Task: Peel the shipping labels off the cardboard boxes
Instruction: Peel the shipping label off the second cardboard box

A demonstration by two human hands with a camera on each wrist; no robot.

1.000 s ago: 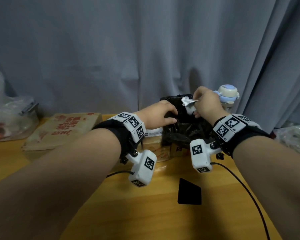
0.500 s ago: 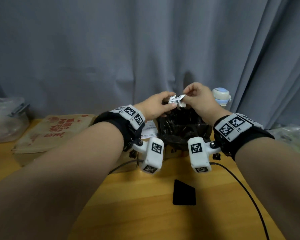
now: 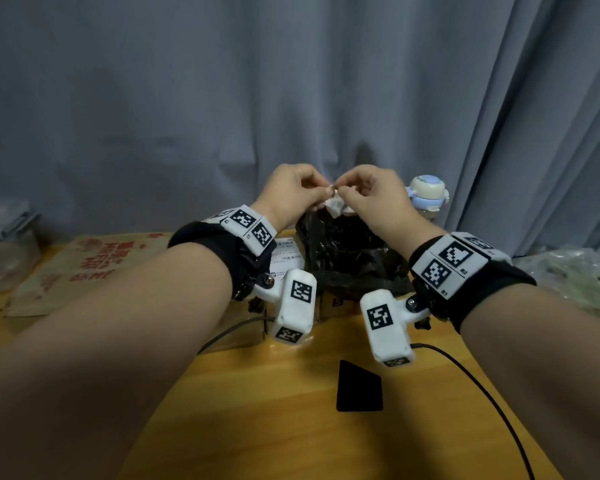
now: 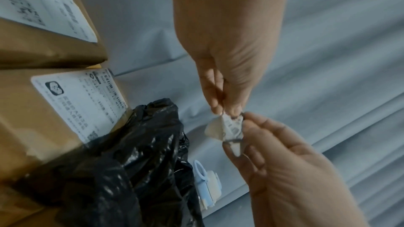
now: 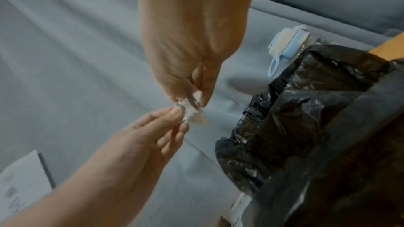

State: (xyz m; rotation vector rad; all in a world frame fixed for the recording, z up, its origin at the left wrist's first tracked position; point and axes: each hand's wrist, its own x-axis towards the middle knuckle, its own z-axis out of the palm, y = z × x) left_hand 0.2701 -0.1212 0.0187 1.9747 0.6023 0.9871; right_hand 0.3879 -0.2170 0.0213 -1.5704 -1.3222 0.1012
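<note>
Both hands meet above the black bag (image 3: 347, 258) and pinch one crumpled label scrap (image 4: 229, 129) between them — the left hand (image 3: 288, 192) nips its upper edge with thumb and fingertips, the right hand (image 3: 371, 195) holds its other side the same way. The scrap hangs at the fingertips, clear of the bag's rim. Left of the bag stand two cardboard boxes (image 4: 32, 123) — each with a white shipping label (image 4: 80, 103) still stuck flat on it.

Black bag (image 3: 347, 258) directly beneath hands (image 3: 333, 195).
</note>
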